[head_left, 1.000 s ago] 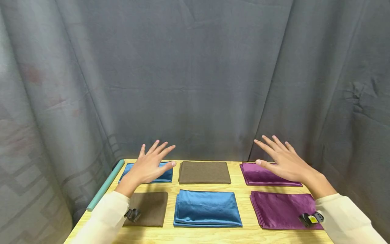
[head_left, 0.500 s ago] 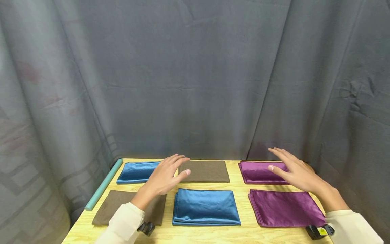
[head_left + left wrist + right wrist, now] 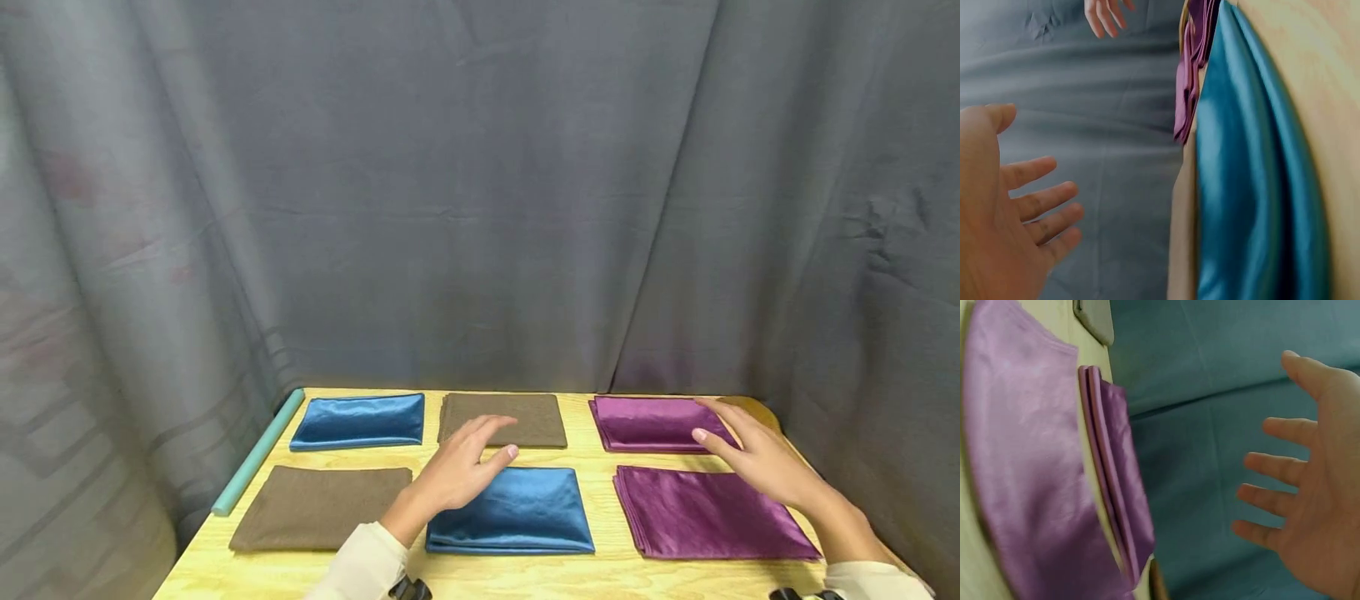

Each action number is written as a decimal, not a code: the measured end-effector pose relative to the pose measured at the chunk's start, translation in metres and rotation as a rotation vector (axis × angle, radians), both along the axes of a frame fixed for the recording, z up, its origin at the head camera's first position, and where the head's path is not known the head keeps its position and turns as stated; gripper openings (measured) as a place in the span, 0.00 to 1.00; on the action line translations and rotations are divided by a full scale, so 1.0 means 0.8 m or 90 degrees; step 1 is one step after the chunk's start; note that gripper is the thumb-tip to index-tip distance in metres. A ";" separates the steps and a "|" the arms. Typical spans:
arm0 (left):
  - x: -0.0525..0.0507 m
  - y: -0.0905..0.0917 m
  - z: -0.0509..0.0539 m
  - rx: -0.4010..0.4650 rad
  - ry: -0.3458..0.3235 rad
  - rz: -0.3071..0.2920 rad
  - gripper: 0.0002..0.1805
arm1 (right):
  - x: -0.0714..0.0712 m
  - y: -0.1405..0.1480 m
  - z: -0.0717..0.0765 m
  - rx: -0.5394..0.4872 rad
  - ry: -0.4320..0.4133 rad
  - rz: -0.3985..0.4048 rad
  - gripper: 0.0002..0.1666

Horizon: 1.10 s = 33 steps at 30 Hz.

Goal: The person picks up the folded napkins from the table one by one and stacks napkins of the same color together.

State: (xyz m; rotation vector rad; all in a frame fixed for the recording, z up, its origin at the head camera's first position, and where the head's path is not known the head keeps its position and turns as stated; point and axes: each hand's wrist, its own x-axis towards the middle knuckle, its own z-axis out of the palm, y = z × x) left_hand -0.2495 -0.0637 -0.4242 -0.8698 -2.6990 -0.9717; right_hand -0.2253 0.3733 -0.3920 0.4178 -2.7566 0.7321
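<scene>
My left hand point(image 3: 459, 468) hovers over the front blue satin cloth point(image 3: 532, 512), fingers extended and thumb apart, holding nothing. In the left wrist view its fingers are spread beside the blue folds, not touching them. My right hand point(image 3: 761, 454) is above the right side of the purple cloths, between the back purple cloth point(image 3: 652, 425) and the front purple cloth point(image 3: 705, 517). Its palm and spread fingers show bare in the right wrist view. A brown folded cloth point(image 3: 318, 508) lies front left, another brown cloth point(image 3: 532, 408) back middle, and a blue cloth point(image 3: 360, 421) back left.
The folded cloths lie in two rows on a light wooden table point(image 3: 465, 579). Along its left edge runs a green tube-like strip point(image 3: 258, 454). Grey curtains point(image 3: 465, 200) hang behind and at both sides. Something brown point(image 3: 753, 410) sits at the back right corner.
My left hand has moved right and lower, from over the left cloths to over the front blue one. The right hand has shifted right and down. The cloths stay put.
</scene>
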 end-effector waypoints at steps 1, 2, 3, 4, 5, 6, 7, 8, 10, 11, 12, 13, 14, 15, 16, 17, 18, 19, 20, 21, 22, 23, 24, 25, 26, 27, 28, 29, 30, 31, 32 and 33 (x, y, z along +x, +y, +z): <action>0.001 0.007 -0.003 0.007 -0.007 -0.008 0.27 | 0.001 0.004 -0.005 -0.005 0.000 0.000 0.35; 0.002 0.014 -0.007 0.015 -0.014 -0.017 0.27 | 0.003 0.007 -0.011 -0.009 -0.002 -0.006 0.34; 0.002 0.020 -0.010 0.021 -0.021 -0.026 0.27 | 0.004 0.011 -0.016 -0.013 -0.004 -0.009 0.33; 0.003 0.026 -0.013 0.026 -0.026 -0.035 0.27 | 0.004 0.014 -0.021 -0.015 -0.006 -0.013 0.33; 0.003 0.032 -0.016 0.032 -0.032 -0.044 0.27 | 0.005 0.018 -0.026 -0.020 -0.006 -0.012 0.32; 0.004 0.038 -0.020 0.038 -0.040 -0.052 0.26 | 0.005 0.021 -0.031 -0.023 -0.006 -0.015 0.31; 0.004 0.044 -0.023 0.044 -0.048 -0.059 0.26 | 0.006 0.025 -0.035 -0.025 -0.002 -0.020 0.31; 0.005 0.049 -0.026 0.049 -0.056 -0.064 0.26 | 0.007 0.029 -0.040 -0.028 0.000 -0.025 0.30; 0.006 0.061 -0.033 0.066 -0.076 -0.073 0.27 | 0.009 0.036 -0.048 -0.042 0.005 -0.028 0.28; 0.006 0.067 -0.036 0.077 -0.087 -0.076 0.27 | 0.010 0.040 -0.053 -0.050 0.007 -0.031 0.28; 0.006 0.073 -0.039 0.088 -0.096 -0.081 0.27 | 0.011 0.044 -0.058 -0.059 0.010 -0.033 0.27; 0.007 0.079 -0.042 0.098 -0.106 -0.085 0.26 | 0.012 0.048 -0.062 -0.066 0.015 -0.036 0.27; 0.007 0.085 -0.044 0.111 -0.116 -0.092 0.26 | 0.014 0.051 -0.066 -0.074 0.017 -0.039 0.27; 0.007 0.092 -0.047 0.124 -0.127 -0.096 0.26 | 0.015 0.055 -0.071 -0.081 0.018 -0.045 0.26; 0.007 0.098 -0.049 0.137 -0.135 -0.103 0.26 | 0.017 0.058 -0.075 -0.085 0.014 -0.052 0.27; 0.007 0.104 -0.051 0.147 -0.147 -0.106 0.26 | 0.019 0.061 -0.078 -0.091 0.010 -0.060 0.27; 0.008 0.110 -0.052 0.158 -0.159 -0.110 0.25 | 0.022 0.064 -0.082 -0.094 0.003 -0.070 0.28; 0.008 0.115 -0.053 0.174 -0.174 -0.115 0.25 | 0.023 0.067 -0.084 -0.100 -0.008 -0.079 0.29; 0.009 0.120 -0.054 0.190 -0.193 -0.118 0.24 | 0.025 0.069 -0.087 -0.106 -0.020 -0.088 0.30; 0.010 0.125 -0.055 0.205 -0.212 -0.120 0.24 | 0.026 0.071 -0.090 -0.112 -0.031 -0.098 0.31; 0.011 0.131 -0.056 0.219 -0.232 -0.123 0.23 | 0.028 0.074 -0.093 -0.120 -0.041 -0.106 0.32; 0.012 0.137 -0.057 0.233 -0.252 -0.125 0.22 | 0.030 0.077 -0.096 -0.127 -0.046 -0.112 0.32; 0.014 0.143 -0.058 0.248 -0.269 -0.129 0.22 | 0.031 0.079 -0.099 -0.132 -0.049 -0.117 0.32; 0.015 0.148 -0.058 0.261 -0.282 -0.130 0.21 | 0.032 0.082 -0.102 -0.141 -0.048 -0.121 0.32; 0.017 0.154 -0.059 0.274 -0.296 -0.130 0.21 | 0.033 0.085 -0.104 -0.148 -0.047 -0.124 0.32; 0.019 0.159 -0.060 0.284 -0.305 -0.130 0.20 | 0.034 0.087 -0.107 -0.155 -0.043 -0.128 0.31; 0.021 0.163 -0.061 0.294 -0.313 -0.129 0.20 | 0.034 0.090 -0.109 -0.161 -0.040 -0.129 0.31; 0.022 0.167 -0.061 0.302 -0.322 -0.127 0.20 | 0.035 0.093 -0.111 -0.166 -0.036 -0.130 0.31; 0.024 0.171 -0.061 0.309 -0.332 -0.123 0.20 | 0.035 0.095 -0.113 -0.170 -0.031 -0.132 0.30; 0.025 0.173 -0.061 0.317 -0.344 -0.117 0.19 | 0.035 0.098 -0.115 -0.174 -0.029 -0.132 0.29; 0.026 0.176 -0.061 0.326 -0.357 -0.113 0.19 | 0.036 0.100 -0.116 -0.175 -0.031 -0.132 0.30; 0.028 0.179 -0.061 0.333 -0.368 -0.107 0.20 | 0.036 0.102 -0.116 -0.173 -0.036 -0.135 0.30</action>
